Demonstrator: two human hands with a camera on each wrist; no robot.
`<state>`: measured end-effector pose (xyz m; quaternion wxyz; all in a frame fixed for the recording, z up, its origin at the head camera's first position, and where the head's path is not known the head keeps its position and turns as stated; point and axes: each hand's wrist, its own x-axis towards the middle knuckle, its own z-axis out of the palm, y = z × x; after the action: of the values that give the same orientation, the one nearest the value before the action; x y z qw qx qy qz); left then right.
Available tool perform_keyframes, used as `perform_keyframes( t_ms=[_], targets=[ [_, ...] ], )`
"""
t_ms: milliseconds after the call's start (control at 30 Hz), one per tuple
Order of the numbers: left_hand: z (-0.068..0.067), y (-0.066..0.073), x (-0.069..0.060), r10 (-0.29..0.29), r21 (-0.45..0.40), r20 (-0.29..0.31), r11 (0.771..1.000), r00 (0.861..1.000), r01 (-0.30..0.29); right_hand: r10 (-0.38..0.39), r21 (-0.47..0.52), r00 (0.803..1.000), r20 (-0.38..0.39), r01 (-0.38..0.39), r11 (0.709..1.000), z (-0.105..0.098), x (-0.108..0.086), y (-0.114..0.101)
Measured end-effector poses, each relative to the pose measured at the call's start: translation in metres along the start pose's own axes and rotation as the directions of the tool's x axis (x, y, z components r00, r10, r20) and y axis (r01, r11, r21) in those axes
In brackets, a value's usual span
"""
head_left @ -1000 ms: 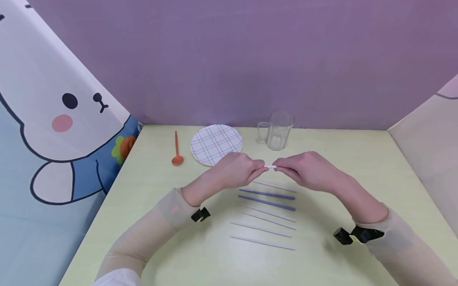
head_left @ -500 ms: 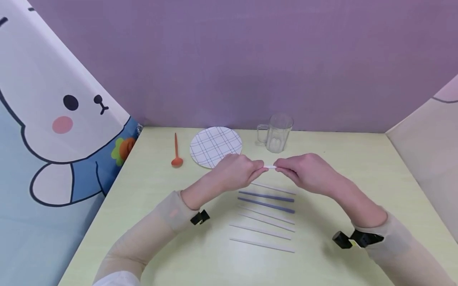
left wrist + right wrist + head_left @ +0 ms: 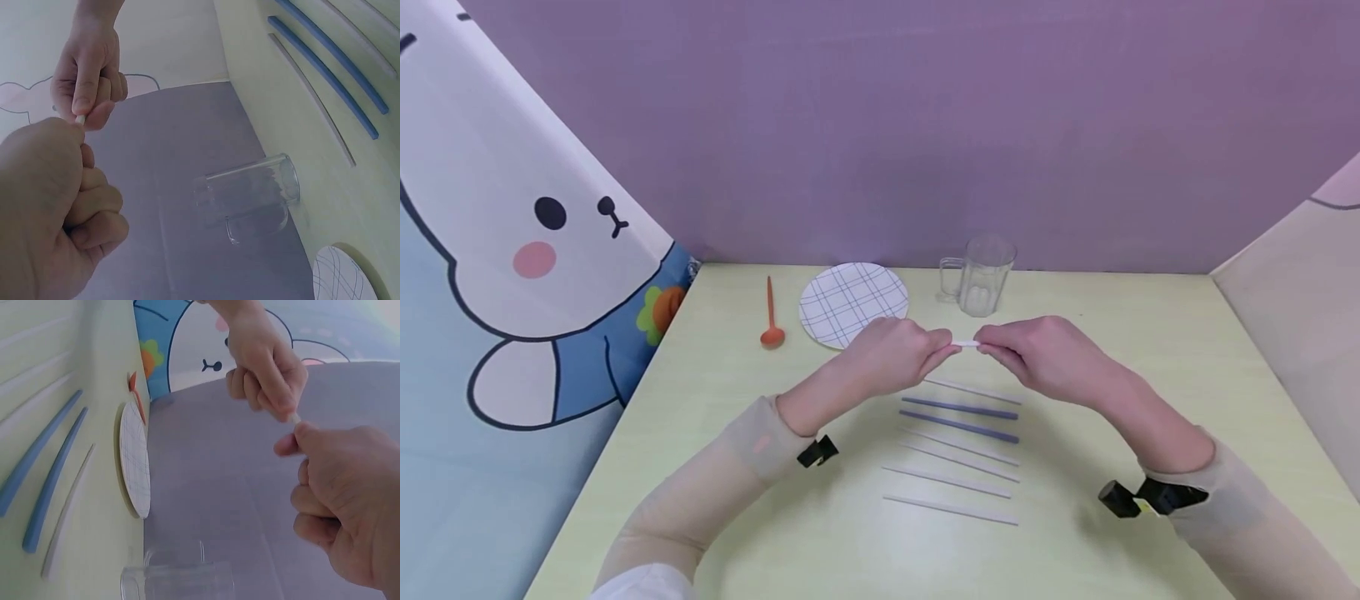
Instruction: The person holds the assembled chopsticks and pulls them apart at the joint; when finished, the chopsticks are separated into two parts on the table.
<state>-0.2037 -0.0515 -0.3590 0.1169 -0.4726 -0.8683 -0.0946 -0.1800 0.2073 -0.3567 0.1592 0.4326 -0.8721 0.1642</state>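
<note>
Between my two hands, above the table, is a small white piece (image 3: 965, 343) of which only a short length shows. My left hand (image 3: 895, 358) pinches its left end between thumb and bent forefinger. The other end is pinched by my right hand (image 3: 1048, 358). Both wrist views show the remaining fingers curled, with the white piece (image 3: 80, 119) bridging the fingertips; how far it runs inside them is hidden. Below the hands lie two blue chopsticks (image 3: 958, 408) and several thin white chopsticks (image 3: 951, 510), roughly parallel.
At the back of the table (image 3: 1135, 333) stands a clear glass mug (image 3: 988, 275), its handle to the left. A round plate (image 3: 853, 300) with blue grid lines lies left of it, partly behind my left hand. Farther left is an orange spoon (image 3: 772, 336). A purple wall (image 3: 880, 133) rises behind.
Both hands keep their pinch on the white piece and have lifted it very slightly. A little more of it shows between the fingertips. The chopsticks, plate, mug and spoon have not moved.
</note>
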Motion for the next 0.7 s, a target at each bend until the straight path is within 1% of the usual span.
perform_keyframes(
  t_ms=[100, 167, 233, 333, 467, 700],
  targets=[
    [-0.0003, -0.0011, -0.0011, 0.037, 0.002, 0.019, 0.999, 0.999, -0.037, -0.023, 0.025, 1.000, 0.010, 0.022, 0.999, -0.0014, -0.0008, 0.0020],
    [-0.0003, -0.0018, -0.0018, 0.051, 0.004, 0.022, 0.999, 0.998, -0.051, -0.029, 0.033, 1.000, 0.007, 0.028, 0.999, -0.0014, -0.0011, 0.0019],
    [-0.0006, -0.0022, -0.0019, 0.049, 0.011, 0.014, 0.999, 0.999, -0.049, -0.023, 0.031, 1.000, -0.007, 0.024, 0.999, -0.0004, -0.0011, 0.0009],
    [-0.0005, -0.0027, -0.0019, 0.024, 0.016, -0.001, 1.000, 1.000, -0.024, -0.009, 0.022, 1.000, -0.030, 0.009, 1.000, 0.0013, -0.0007, -0.0019],
    [-0.0014, -0.0019, -0.0012, 0.001, 0.014, -0.002, 1.000, 1.000, -0.001, 0.001, 0.016, 0.999, -0.049, -0.001, 1.000, 0.0031, -0.0010, -0.0030],
    [-0.0007, -0.0009, -0.0012, 0.029, -0.005, 0.040, 1.000, 0.999, -0.029, -0.021, 0.039, 1.000, -0.018, 0.021, 0.999, 0.0031, -0.0041, 0.0034]
  ],
)
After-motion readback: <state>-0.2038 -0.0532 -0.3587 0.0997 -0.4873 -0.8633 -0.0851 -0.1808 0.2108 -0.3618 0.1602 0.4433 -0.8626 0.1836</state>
